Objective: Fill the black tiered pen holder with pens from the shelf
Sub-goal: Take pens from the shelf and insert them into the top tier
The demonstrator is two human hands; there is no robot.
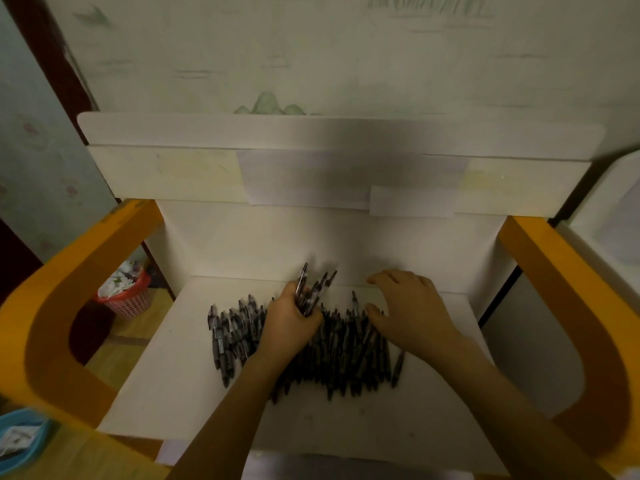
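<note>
A white shelf (166,382) fills the middle of the frame, flanked by orange curved side frames (69,278) at left and right. A large pile of dark pens (339,351) lies on the shelf at centre, the pens mostly aligned front to back, spreading from left of centre to right of centre.

The left hand (291,323) sits at centre frame, on top of the pile. Its fingers are curled round a bundle (310,289) of several pens, gripped tightly at the lower ends; the free ends fan upward toward the shelf's back panel, clear of the pile. The exact count in the bundle cannot be told, as the pens blur together.

The right hand (408,306) is just right of centre, palm down over the right part of the pile. Its fingers are spread and only slightly bent, and it holds nothing. The thumb lies toward the left hand. Whether the fingertips touch the pens or the shelf surface cannot be told.

White paper sheets (304,178) are stuck to the shelf's upper board at upper centre. A red basket (128,299) holding crumpled white material stands on the floor at middle left, seen through the left orange frame. A blue tray (33,452) sits at lower left. Pale patterned wallpaper (346,57) covers the wall across the top.
</note>
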